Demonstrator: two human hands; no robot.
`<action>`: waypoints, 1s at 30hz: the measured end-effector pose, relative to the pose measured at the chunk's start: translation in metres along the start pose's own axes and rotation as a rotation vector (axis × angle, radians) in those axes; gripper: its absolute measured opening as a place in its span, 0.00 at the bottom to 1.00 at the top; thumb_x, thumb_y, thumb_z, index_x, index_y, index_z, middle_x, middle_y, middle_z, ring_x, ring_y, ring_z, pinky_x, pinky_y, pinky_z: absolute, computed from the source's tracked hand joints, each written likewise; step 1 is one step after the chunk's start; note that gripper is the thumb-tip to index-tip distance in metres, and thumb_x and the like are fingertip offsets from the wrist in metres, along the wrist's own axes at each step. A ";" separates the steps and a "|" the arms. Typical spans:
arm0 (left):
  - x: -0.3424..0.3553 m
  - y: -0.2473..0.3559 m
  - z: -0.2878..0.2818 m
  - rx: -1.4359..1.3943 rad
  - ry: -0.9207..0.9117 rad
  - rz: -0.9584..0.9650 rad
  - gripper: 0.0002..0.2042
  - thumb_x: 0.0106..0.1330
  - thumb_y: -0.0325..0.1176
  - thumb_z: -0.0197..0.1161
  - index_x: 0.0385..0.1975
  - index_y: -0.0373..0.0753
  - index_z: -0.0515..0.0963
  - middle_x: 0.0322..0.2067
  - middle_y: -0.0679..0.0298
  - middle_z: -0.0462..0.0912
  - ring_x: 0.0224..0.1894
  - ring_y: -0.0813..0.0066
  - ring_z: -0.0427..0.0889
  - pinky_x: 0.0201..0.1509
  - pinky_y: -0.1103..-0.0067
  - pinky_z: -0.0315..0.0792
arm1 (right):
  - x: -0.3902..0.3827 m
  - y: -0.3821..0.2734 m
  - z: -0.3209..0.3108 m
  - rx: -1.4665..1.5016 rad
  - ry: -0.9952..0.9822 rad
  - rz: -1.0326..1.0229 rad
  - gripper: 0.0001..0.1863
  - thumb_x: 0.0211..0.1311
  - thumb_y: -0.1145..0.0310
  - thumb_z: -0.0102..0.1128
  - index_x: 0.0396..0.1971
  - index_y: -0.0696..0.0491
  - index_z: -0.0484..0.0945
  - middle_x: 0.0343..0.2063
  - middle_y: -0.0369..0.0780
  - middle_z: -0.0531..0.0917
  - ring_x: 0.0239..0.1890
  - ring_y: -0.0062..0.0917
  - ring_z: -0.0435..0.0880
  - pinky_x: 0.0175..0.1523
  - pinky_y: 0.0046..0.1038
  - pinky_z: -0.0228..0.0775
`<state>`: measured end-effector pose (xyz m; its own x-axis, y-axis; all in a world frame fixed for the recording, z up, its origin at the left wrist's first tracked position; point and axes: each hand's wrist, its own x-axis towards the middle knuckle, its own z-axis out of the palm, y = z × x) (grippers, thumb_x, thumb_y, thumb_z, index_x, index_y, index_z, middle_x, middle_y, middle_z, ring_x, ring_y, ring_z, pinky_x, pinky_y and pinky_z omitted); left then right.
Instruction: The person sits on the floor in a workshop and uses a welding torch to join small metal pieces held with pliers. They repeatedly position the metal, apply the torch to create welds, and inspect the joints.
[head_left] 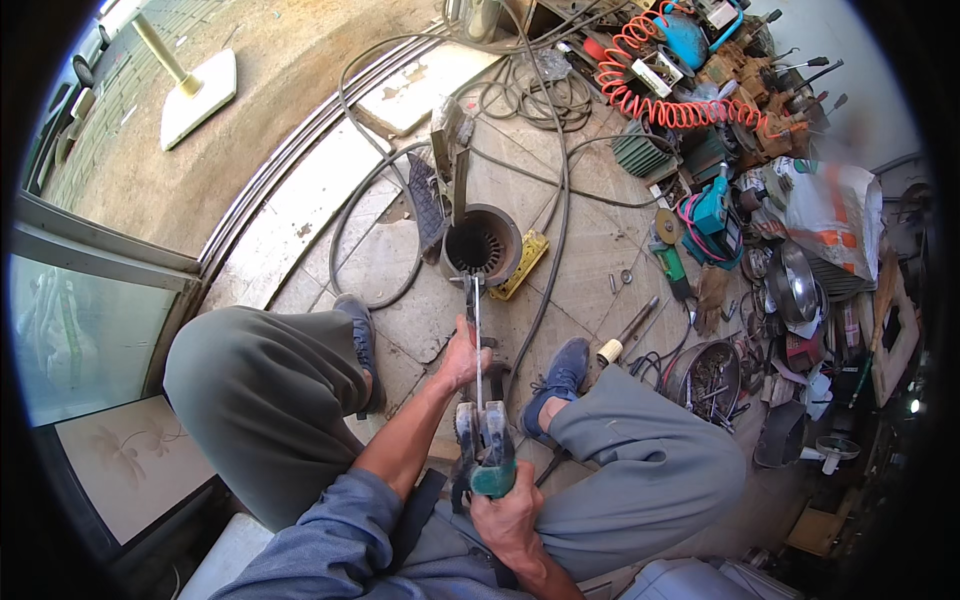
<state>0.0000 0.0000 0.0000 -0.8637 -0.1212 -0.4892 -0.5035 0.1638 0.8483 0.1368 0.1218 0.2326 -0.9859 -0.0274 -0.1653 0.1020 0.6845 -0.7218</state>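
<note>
My right hand [508, 512] is wrapped round the green handle of a tool with a two-part grey metal head [496, 432]. A long, thin pale bar [479, 345] runs from this head to the near rim of a round metal housing [481, 245]. The housing stands on the floor between my feet and has slots round its inside, like a motor stator. My left hand [463, 356] is closed beside the bar, near a dark metal piece; its grip is partly hidden. A yellow block [522, 266] touches the housing's right side, and an upright metal bar [460, 190] stands at its far side.
Dark cables [566, 170] loop over the tiles. To the right lie a green angle grinder [670, 265], a teal power tool [713, 222], a cream-handled tool [611, 350] and a bowl of small metal parts [700, 375]. Beyond are a red coiled hose [690, 112] and piled machine parts.
</note>
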 end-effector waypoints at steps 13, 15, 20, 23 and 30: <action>0.004 -0.010 0.000 -0.010 0.001 -0.008 0.25 0.55 0.32 0.59 0.49 0.33 0.54 0.32 0.39 0.77 0.37 0.34 0.80 0.44 0.53 0.73 | -0.002 0.005 0.004 -0.001 -0.021 -0.029 0.21 0.49 0.73 0.71 0.42 0.58 0.71 0.23 0.52 0.81 0.28 0.53 0.83 0.33 0.47 0.75; 0.004 -0.010 0.000 -0.016 -0.006 -0.019 0.25 0.55 0.32 0.59 0.49 0.33 0.54 0.32 0.39 0.77 0.37 0.34 0.81 0.44 0.53 0.73 | -0.001 0.004 0.004 -0.007 -0.020 -0.033 0.21 0.49 0.73 0.71 0.42 0.58 0.71 0.23 0.52 0.81 0.28 0.54 0.83 0.33 0.47 0.75; 0.004 -0.010 0.000 -0.010 -0.004 -0.016 0.25 0.55 0.32 0.59 0.49 0.34 0.55 0.31 0.40 0.76 0.36 0.35 0.80 0.42 0.53 0.73 | 0.000 0.000 0.003 -0.020 -0.030 -0.019 0.22 0.49 0.73 0.71 0.43 0.58 0.71 0.24 0.52 0.81 0.28 0.54 0.83 0.33 0.47 0.75; 0.003 -0.008 0.000 -0.011 0.005 -0.014 0.25 0.55 0.32 0.59 0.49 0.33 0.55 0.31 0.41 0.76 0.35 0.37 0.81 0.41 0.54 0.74 | 0.000 0.000 0.003 -0.001 -0.024 -0.018 0.22 0.48 0.73 0.71 0.42 0.58 0.72 0.24 0.52 0.81 0.28 0.54 0.83 0.33 0.47 0.75; 0.005 -0.009 0.000 -0.010 -0.016 -0.050 0.25 0.56 0.32 0.58 0.49 0.31 0.57 0.31 0.43 0.77 0.35 0.41 0.81 0.41 0.56 0.75 | 0.000 0.001 0.004 0.000 -0.004 -0.043 0.22 0.48 0.74 0.71 0.42 0.58 0.72 0.23 0.52 0.80 0.27 0.53 0.83 0.32 0.47 0.75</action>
<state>0.0004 -0.0020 -0.0095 -0.8380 -0.1137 -0.5337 -0.5455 0.1487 0.8248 0.1373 0.1196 0.2289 -0.9887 -0.0597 -0.1374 0.0599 0.6830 -0.7279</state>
